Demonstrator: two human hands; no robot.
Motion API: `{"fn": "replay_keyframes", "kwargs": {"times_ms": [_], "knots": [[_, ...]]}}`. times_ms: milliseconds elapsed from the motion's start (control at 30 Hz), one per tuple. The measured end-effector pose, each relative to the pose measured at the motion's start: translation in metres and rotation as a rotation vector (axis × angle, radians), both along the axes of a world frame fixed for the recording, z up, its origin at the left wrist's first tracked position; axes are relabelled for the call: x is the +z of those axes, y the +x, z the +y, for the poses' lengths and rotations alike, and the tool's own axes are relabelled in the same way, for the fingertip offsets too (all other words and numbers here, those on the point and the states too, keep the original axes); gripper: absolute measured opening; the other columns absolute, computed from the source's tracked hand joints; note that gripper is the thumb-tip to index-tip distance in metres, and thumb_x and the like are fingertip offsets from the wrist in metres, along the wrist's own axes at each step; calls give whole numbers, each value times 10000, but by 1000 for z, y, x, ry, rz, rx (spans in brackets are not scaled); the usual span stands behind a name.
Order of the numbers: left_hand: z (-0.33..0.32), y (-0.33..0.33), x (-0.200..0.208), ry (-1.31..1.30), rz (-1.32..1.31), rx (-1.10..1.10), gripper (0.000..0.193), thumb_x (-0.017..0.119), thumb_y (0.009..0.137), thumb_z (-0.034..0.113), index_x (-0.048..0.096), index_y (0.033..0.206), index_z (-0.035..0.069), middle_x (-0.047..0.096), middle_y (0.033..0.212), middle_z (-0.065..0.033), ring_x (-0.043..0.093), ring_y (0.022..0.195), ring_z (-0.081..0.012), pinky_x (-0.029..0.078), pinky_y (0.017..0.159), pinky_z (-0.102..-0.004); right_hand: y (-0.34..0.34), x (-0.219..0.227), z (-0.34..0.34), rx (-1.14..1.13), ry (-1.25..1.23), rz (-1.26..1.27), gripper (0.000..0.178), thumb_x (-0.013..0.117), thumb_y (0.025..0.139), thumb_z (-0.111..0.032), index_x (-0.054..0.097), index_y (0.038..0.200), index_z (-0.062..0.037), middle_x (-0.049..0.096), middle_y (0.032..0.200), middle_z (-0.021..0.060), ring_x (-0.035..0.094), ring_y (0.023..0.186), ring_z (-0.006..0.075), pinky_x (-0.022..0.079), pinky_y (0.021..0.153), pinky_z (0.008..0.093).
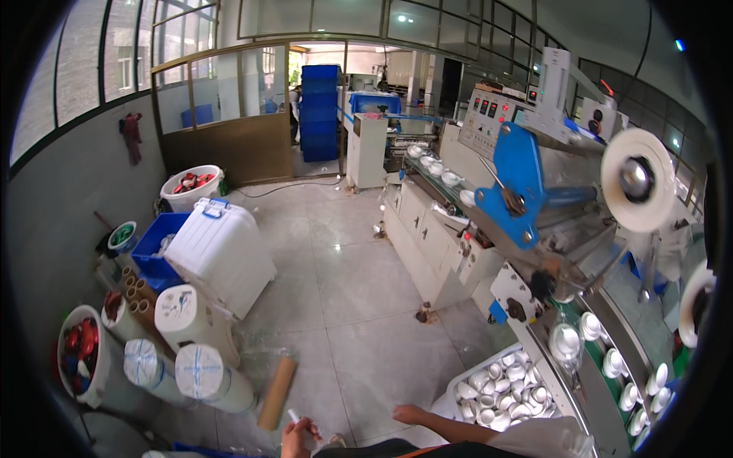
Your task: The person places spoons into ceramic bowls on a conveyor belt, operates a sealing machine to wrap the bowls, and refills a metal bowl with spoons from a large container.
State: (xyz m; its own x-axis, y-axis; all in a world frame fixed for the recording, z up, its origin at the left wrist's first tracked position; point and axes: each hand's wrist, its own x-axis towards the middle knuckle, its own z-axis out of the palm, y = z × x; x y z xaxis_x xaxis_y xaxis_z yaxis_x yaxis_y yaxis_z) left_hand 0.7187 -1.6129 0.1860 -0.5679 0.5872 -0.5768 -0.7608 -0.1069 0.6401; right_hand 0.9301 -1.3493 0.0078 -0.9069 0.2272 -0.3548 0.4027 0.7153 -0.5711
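At the bottom edge of the view, the left hand (pixel 296 438) is closed around a small white stick-like thing (pixel 293 416), too small to name. It looks light and thin, so a fingertip pinch near its middle should do. The right hand (pixel 410 414) is spread open and empty, hovering over the floor (pixel 359 282) just beside a white crate (pixel 458 379) of small white cups (pixel 496 397). These look light, stiff and smooth, probably slippery and easily crushed, so best taken by the rim.

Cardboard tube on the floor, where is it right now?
Head view, lower left: the cardboard tube lies on the floor tiles beside the white film rolls, just above the left hand.
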Motion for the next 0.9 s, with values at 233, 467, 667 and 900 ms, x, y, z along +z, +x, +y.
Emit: {"fn": "replay_keyframes", "kwargs": {"times_ms": [233, 467, 667, 900], "knots": [[290, -194, 50, 154, 232, -540, 157, 480, 842, 143, 516, 807, -6, 518, 625, -73, 500, 513, -163, 444, 493, -294, 39, 1, 130, -814, -280, -459, 273, 492, 822, -325, 567, 977, -112, 612, 853, 89, 604, 774, 193, 482, 673, 301], [541, -276, 68, 55, 29, -609, 182, 463, 848, 159, 517, 831, -14, 506, 619, -72, 513, 530, -174, 447, 501, -293, -225, 78, 367, -414, 57, 122, 232, 452, 813, -256, 537, 959, -97, 542, 998, 91, 561, 844, 275, 470, 702, 370], [721, -382, 80, 51, 15, -692, 206, 446, 860, 170, 505, 877, -27, 519, 660, -82, 520, 536, -178, 459, 519, -301, -447, 216, 650, -575, 60, 383, 268, 509, 836, -256, 545, 1030, -76, 592, 867, 143, 581, 734, 248, 457, 646, 311], [959, -537, 74, -21, 128, -770, 187, 434, 855, 144, 499, 778, -13, 517, 621, -95, 520, 492, -195, 461, 487, -300, -518, 292, 923, -1035, 236, 856, 271, 563, 809, -149, 528, 1059, -50, 587, 910, 129, 581, 710, 222, 474, 622, 282]]}}
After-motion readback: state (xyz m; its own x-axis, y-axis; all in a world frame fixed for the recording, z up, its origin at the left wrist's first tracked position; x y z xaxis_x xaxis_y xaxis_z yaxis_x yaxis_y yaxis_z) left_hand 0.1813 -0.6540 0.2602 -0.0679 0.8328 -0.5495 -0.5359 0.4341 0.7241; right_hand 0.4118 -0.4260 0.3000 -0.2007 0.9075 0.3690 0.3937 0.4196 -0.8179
